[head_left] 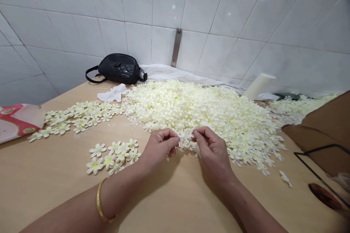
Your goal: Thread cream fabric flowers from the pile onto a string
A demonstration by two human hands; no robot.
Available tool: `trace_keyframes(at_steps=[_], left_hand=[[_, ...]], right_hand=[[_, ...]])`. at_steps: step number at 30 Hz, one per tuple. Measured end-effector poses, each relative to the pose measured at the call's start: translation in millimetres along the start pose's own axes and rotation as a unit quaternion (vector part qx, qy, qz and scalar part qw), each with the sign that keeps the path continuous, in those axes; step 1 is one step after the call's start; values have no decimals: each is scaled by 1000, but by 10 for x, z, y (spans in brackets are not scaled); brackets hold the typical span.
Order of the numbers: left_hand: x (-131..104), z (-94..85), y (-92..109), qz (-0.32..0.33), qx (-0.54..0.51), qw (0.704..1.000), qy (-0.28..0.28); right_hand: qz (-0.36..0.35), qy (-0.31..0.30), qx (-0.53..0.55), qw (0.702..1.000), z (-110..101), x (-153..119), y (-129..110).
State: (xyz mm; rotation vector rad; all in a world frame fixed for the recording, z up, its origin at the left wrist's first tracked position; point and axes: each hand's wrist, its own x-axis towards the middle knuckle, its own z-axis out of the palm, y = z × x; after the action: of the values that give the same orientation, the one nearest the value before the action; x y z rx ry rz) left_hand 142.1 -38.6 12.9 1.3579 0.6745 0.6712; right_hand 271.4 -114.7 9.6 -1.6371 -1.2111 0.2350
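My left hand (163, 145), with a gold bangle on its wrist, is closed in a pinch at the near edge of a big heap of flowers (197, 105). Opposite it, my right hand (213, 151) is pinched shut too. Between the fingertips is a small white artificial flower (186, 135), which both hands seem to hold by its petals; it blends into the heap behind. To the left of my left hand lies a small group of white flowers with yellow centres (108, 161), spread face up on the table.
More flowers (82, 114) lie farther left beside a red and pink packet (20, 122). A black bag (119, 68) and crumpled white tissue (113, 93) sit at the back. On the right are a white roll (258, 85), brown cardboard (325, 131) and one stray flower (286, 178).
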Motion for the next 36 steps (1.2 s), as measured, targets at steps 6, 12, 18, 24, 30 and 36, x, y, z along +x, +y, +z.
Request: trace_keyframes(at_steps=[6, 12, 18, 24, 30, 36], left_hand=[[7, 11, -53, -3, -11, 1000, 23], [36, 8, -154, 22, -11, 999, 23], [12, 28, -134, 29, 27, 999, 3], [-24, 60, -63, 36, 55, 998, -3], [3, 52, 284, 24, 104, 994, -2], [227, 16, 655, 69, 180, 981, 4]], right_hand=[[23, 40, 21, 999, -44, 72, 39], [-62, -9, 3, 998, -64, -2, -67], [-125, -72, -35, 989, -20, -38, -91], [-81, -34, -34, 996, -48, 2, -54], [-72, 35, -49, 996, -75, 61, 7], [-51, 159, -46, 985, -232, 166, 117]])
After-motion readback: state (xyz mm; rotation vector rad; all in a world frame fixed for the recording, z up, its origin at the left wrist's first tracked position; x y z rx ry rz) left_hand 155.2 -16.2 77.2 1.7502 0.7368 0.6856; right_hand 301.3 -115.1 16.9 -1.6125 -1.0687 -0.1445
